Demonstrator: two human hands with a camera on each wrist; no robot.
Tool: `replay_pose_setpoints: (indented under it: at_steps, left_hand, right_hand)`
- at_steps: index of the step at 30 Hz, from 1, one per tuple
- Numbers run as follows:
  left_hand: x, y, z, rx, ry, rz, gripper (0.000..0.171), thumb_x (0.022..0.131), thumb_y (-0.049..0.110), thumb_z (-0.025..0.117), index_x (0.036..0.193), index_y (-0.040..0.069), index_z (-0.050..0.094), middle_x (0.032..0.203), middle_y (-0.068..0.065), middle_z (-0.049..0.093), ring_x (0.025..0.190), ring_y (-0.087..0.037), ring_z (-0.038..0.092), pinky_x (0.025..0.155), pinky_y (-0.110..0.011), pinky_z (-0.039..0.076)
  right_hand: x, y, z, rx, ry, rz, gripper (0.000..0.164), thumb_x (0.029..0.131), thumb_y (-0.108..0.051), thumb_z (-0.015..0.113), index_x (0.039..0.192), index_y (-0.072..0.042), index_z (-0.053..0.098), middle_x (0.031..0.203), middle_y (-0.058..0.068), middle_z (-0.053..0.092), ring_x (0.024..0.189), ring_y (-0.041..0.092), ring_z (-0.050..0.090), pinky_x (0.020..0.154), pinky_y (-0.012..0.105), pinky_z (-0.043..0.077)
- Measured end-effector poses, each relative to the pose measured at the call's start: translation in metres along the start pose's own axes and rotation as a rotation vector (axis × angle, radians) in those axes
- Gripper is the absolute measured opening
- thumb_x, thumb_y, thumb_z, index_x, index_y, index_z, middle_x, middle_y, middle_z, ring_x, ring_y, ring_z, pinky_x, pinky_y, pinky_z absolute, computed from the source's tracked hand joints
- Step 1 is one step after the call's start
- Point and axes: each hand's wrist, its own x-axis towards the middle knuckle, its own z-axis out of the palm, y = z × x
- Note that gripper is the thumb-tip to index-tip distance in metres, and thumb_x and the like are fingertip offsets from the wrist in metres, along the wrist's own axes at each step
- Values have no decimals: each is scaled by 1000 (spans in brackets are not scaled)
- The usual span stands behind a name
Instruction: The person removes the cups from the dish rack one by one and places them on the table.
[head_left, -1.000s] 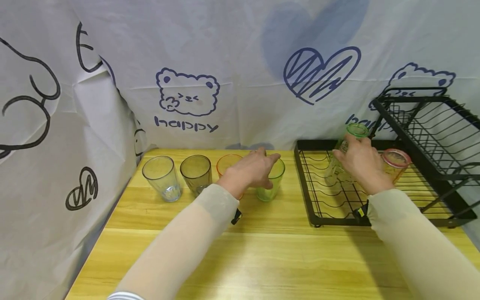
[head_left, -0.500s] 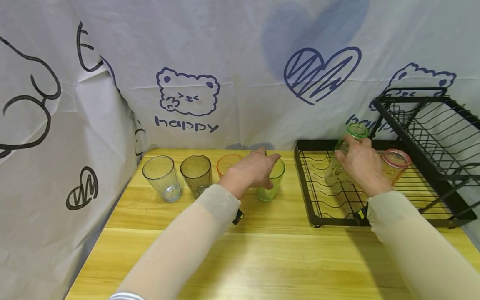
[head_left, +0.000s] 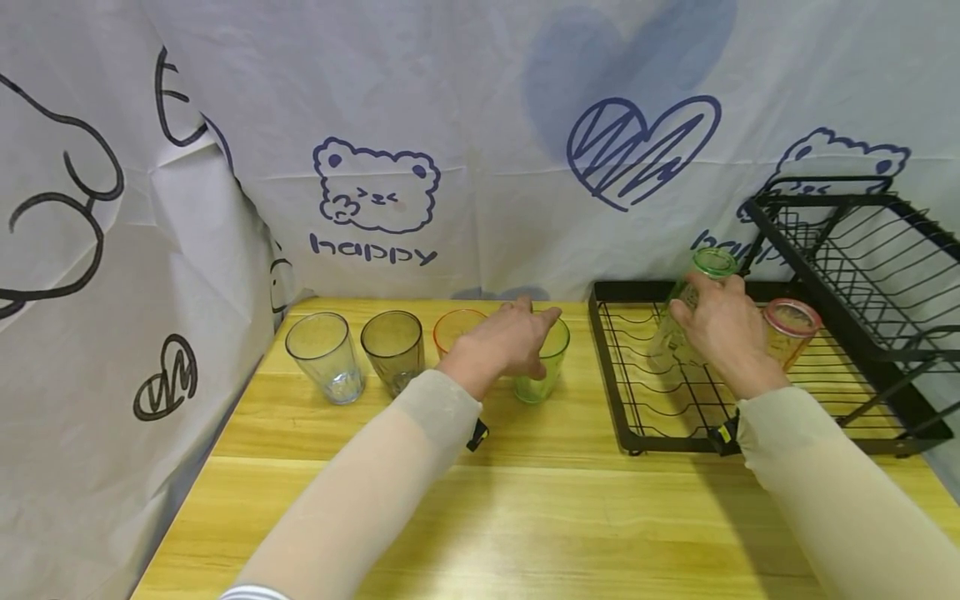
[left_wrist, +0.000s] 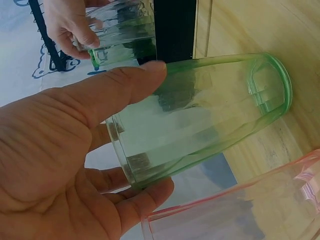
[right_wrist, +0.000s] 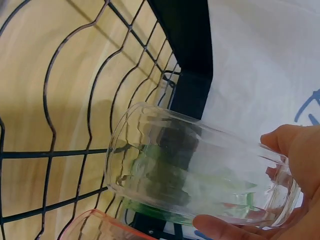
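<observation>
Left hand (head_left: 501, 340) grasping green glass (left_wrist: 215, 112) by the rim, glass upright near desk (head_left: 525, 517) back edge, left of black rack (head_left: 617, 400). Right hand (head_left: 726, 332) grasping upturned clear glass (right_wrist: 220, 157) by its base, near rack's left edge.

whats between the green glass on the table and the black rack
The head view shows only bare table between the green glass and the rack.

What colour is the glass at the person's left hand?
That glass is see-through green, clearest in the left wrist view.
</observation>
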Motion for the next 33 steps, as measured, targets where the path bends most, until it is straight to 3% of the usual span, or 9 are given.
replay_pose_setpoints:
  at_steps: [7, 11, 20, 28, 33]
  left_hand:
    - [-1, 0, 0, 21, 21, 8, 98, 95, 55, 74, 171, 24, 20, 171, -22, 25, 155, -43, 35, 122, -53, 40]
    - [-1, 0, 1, 44, 33, 15, 95, 97, 57, 71, 170, 22, 22, 169, -23, 29, 152, -43, 38, 121, -53, 42]
    - [-5, 0, 2, 10, 50, 20, 98, 95, 58, 72, 171, 23, 20, 172, -22, 24, 155, -43, 35, 123, -54, 39]
    - [-17, 2, 4, -45, 180, 71, 98, 94, 59, 72, 170, 23, 23, 172, -19, 24, 155, -40, 33, 122, -51, 42]
    - [-33, -1, 2, -162, 252, 78, 94, 95, 57, 74, 169, 23, 27, 174, -12, 21, 160, -33, 25, 125, -50, 37]
  right_hand:
    - [-6, -7, -10, 42, 2, 19, 64, 107, -39, 45, 163, -9, 37, 149, 47, 33, 114, 66, 52, 91, 76, 46]
    - [-13, -11, -14, 82, 8, 28, 65, 109, -44, 43, 165, -11, 35, 152, 44, 32, 119, 65, 48, 95, 77, 43]
    - [-42, -23, -22, 216, 134, 10, 64, 108, -50, 43, 161, -14, 43, 146, 38, 41, 126, 56, 46, 96, 76, 41]
    - [-70, -32, -24, 366, 214, 47, 62, 109, -47, 47, 163, -18, 43, 150, 32, 43, 135, 52, 42, 103, 74, 36]
    - [-86, -38, -25, 456, 287, 58, 57, 108, -42, 49, 161, -20, 46, 137, 27, 51, 132, 48, 44, 100, 69, 36]
